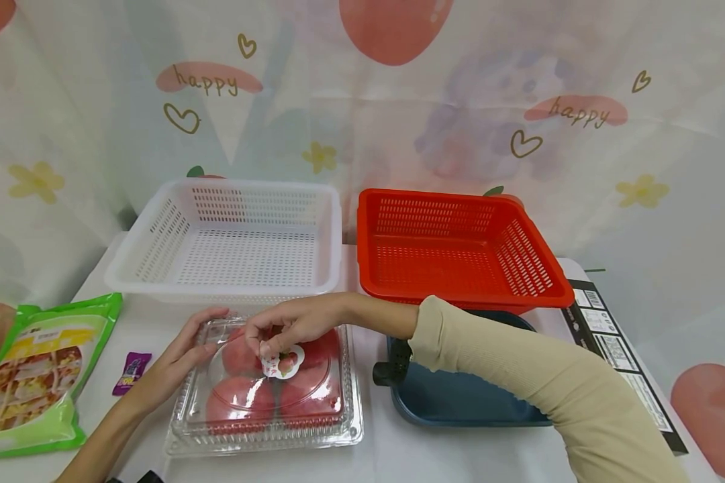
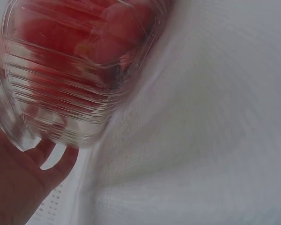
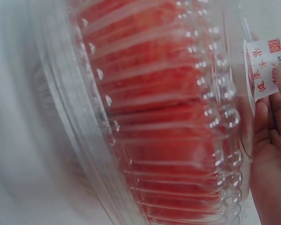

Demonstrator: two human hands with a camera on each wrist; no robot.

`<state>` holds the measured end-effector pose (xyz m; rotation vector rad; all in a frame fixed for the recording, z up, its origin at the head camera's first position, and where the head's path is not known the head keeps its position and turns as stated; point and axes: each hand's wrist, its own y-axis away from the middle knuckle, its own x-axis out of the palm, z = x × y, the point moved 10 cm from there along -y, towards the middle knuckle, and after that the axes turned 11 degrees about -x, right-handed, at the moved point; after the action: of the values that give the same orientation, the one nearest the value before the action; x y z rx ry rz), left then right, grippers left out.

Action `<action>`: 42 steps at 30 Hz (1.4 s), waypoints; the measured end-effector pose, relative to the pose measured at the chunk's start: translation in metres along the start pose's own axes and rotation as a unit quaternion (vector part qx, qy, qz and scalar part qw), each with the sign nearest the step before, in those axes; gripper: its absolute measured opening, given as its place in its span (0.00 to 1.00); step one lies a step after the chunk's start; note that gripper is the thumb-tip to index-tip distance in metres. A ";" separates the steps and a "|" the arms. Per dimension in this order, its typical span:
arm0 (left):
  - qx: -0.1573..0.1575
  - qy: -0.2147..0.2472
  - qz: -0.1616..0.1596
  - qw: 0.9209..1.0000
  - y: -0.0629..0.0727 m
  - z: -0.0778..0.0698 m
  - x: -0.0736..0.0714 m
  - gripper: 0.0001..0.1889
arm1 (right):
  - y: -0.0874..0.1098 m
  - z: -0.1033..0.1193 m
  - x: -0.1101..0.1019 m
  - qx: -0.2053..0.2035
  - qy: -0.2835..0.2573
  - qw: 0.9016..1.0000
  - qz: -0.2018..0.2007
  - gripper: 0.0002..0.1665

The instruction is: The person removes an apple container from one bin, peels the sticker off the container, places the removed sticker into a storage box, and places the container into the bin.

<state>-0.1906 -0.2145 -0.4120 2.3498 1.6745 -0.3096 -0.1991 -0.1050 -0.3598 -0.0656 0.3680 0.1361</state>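
A clear ribbed plastic box (image 1: 266, 439) with several large red apples (image 1: 239, 404) inside stands on the table, its lid on. My left hand (image 1: 169, 372) holds the box's far left corner, the thumb on its left side and the fingers at the back edge. In the left wrist view the fingertips (image 2: 68, 159) touch the ribbed wall. Above the lid, my right hand (image 1: 296, 322) pinches the left end of a white sticker (image 1: 286, 364) with red lettering and an apple picture. The right wrist view shows part of the sticker (image 3: 266, 65) between thumb and fingers.
Behind the box stand a white basket (image 1: 111, 272) and a red basket (image 1: 465, 293). A dark blue tray (image 1: 459, 402) lies under my right forearm. At left are a green-edged food bag (image 1: 36, 376) and a small purple packet (image 1: 131, 373). A black carton (image 1: 616, 355) lies at right.
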 end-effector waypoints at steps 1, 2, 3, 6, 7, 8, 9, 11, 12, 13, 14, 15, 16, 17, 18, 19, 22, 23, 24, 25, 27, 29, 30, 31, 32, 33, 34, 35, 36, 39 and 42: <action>-0.002 -0.001 -0.001 1.000 0.000 0.001 0.000 0.27 | 0.000 0.000 0.000 0.001 -0.001 1.000 0.000 0.06; -0.003 -0.001 -0.001 1.000 0.000 0.001 0.000 0.27 | 0.000 -0.001 0.000 0.001 -0.002 1.000 0.000 0.06; -0.004 -0.002 -0.001 1.000 0.000 0.001 0.000 0.27 | 0.000 -0.001 0.000 0.001 -0.004 1.000 0.000 0.06; -0.005 -0.001 -0.002 1.000 0.001 0.002 0.000 0.26 | 0.000 -0.002 0.001 0.000 -0.013 1.000 0.002 0.06; -0.004 -0.001 -0.002 1.000 0.001 0.002 0.000 0.26 | 0.000 -0.002 0.001 0.000 -0.016 1.000 0.001 0.06; -0.005 -0.001 -0.002 1.000 0.001 0.002 0.000 0.26 | 0.000 -0.003 0.001 0.000 -0.019 1.000 0.001 0.05; -0.006 -0.001 -0.002 1.000 0.001 0.002 0.000 0.26 | 0.000 -0.003 0.001 -0.001 -0.022 1.000 0.000 0.05; -0.008 -0.002 -0.002 1.000 0.001 0.003 0.000 0.26 | 0.000 -0.004 0.001 -0.001 -0.035 0.999 -0.002 0.03; -0.008 -0.003 -0.002 1.000 0.001 0.002 0.000 0.26 | 0.001 -0.004 0.001 -0.002 -0.041 0.999 -0.003 0.02; -0.008 -0.003 -0.002 1.000 0.001 0.002 0.000 0.26 | 0.001 -0.004 0.001 -0.002 -0.046 0.999 -0.005 0.02; -0.008 -0.003 -0.003 1.000 0.001 0.002 0.000 0.26 | 0.001 -0.004 0.001 -0.003 -0.051 0.999 -0.006 0.01; -0.008 -0.003 -0.003 1.000 0.001 0.002 0.000 0.26 | 0.002 -0.004 0.001 -0.003 -0.055 0.998 -0.008 0.01; -0.007 -0.003 -0.003 1.000 0.001 0.002 0.000 0.26 | 0.002 -0.004 0.001 -0.003 -0.061 0.998 -0.009 0.01; -0.007 -0.003 -0.003 1.000 0.001 0.002 0.000 0.26 | 0.002 -0.004 0.001 -0.004 -0.061 0.998 -0.011 0.02; -0.006 -0.002 -0.004 1.000 0.001 0.002 0.000 0.26 | 0.002 -0.005 0.000 -0.004 -0.061 0.998 -0.013 0.02; -0.006 -0.003 -0.004 1.000 0.001 0.002 0.000 0.26 | 0.002 -0.005 0.000 -0.004 -0.062 0.998 -0.015 0.02; -0.006 -0.003 -0.004 1.000 0.000 0.002 0.000 0.26 | 0.003 -0.007 0.000 -0.001 -0.068 0.998 -0.019 0.02; -0.006 -0.003 -0.005 1.000 0.000 0.002 0.000 0.26 | 0.003 -0.007 0.000 0.000 -0.068 0.997 -0.021 0.02; -0.006 -0.004 -0.005 1.000 0.000 0.003 -0.001 0.26 | 0.003 -0.007 -0.001 0.000 -0.069 0.997 -0.023 0.02; -0.007 -0.004 -0.004 1.000 0.000 0.003 -0.001 0.26 | 0.003 -0.007 -0.001 0.001 -0.070 0.997 -0.024 0.02; -0.007 -0.005 -0.004 1.000 0.000 0.003 -0.001 0.26 | 0.003 -0.008 -0.001 0.004 -0.075 0.997 -0.027 0.02; -0.008 -0.006 -0.004 1.000 0.000 0.003 -0.001 0.26 | 0.003 -0.008 -0.001 0.006 -0.079 0.996 -0.030 0.02; -0.008 -0.006 -0.004 1.000 0.000 0.003 -0.001 0.26 | 0.003 -0.009 -0.002 0.007 -0.080 0.996 -0.031 0.02; -0.009 -0.007 -0.004 1.000 0.000 0.003 -0.001 0.26 | 0.004 -0.009 -0.002 0.008 -0.082 0.996 -0.032 0.03; -0.009 -0.007 -0.004 1.000 0.000 0.003 -0.001 0.26 | 0.004 -0.009 -0.002 0.009 -0.085 0.996 -0.033 0.03; -0.011 -0.007 -0.004 1.000 0.000 0.003 -0.001 0.26 | 0.004 -0.009 -0.002 0.008 -0.087 0.996 -0.033 0.03; -0.012 -0.008 -0.004 1.000 0.000 0.003 -0.001 0.26 | 0.004 -0.009 -0.002 0.007 -0.088 0.996 -0.033 0.02; -0.012 -0.008 -0.005 1.000 0.000 0.003 -0.001 0.26 | 0.005 -0.009 -0.002 0.007 -0.090 0.995 -0.034 0.02; -0.013 -0.008 -0.005 1.000 0.000 0.003 -0.001 0.26 | 0.005 -0.009 -0.003 0.006 -0.089 0.995 -0.034 0.02; -0.015 -0.010 -0.005 1.000 -0.001 0.002 -0.001 0.26 | 0.005 -0.008 -0.003 0.003 -0.090 0.995 -0.035 0.05; -0.014 -0.010 -0.005 1.000 -0.001 0.002 -0.001 0.26 | 0.006 -0.008 -0.004 0.003 -0.094 0.995 -0.041 0.05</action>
<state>-0.1919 -0.2162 -0.4137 2.3109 1.6708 -0.3087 -0.2063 -0.1006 -0.3663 -0.0603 0.1773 0.0596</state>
